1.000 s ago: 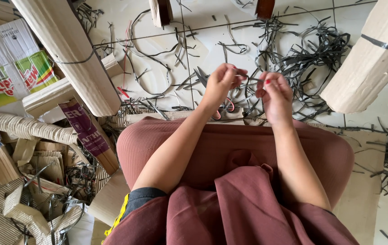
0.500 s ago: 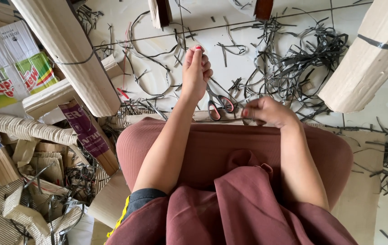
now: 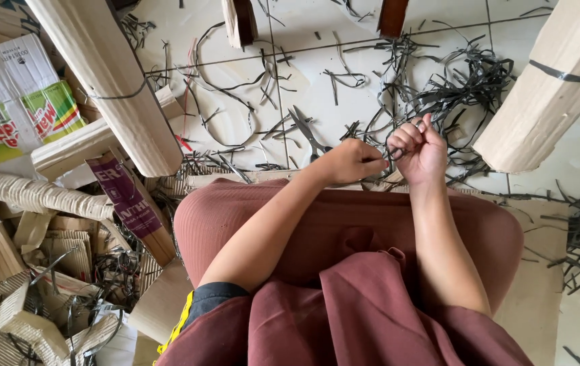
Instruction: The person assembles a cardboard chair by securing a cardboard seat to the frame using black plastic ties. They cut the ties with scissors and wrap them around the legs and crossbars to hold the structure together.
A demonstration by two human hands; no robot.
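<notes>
My left hand (image 3: 349,160) and my right hand (image 3: 420,148) are both fisted close together over my knees, above the tiled floor. A thin dark plastic strap strip (image 3: 390,153) runs between the two fists, pinched at each end. A pair of scissors (image 3: 307,130) lies on the tiles just beyond my left hand, untouched. Many more dark strap offcuts (image 3: 469,85) are scattered on the floor past my right hand.
A rolled cardboard bundle (image 3: 110,81) tied with a strap leans at the left, another (image 3: 551,88) at the right. Flattened boxes (image 3: 15,102) and corrugated scraps (image 3: 39,271) pile up at the left. Two wooden legs (image 3: 239,20) stand at the top.
My left hand, stretched out flat toward the floor half a second ago, has drawn back and closed. My right hand has lifted to meet it, and both now grip the strap strip.
</notes>
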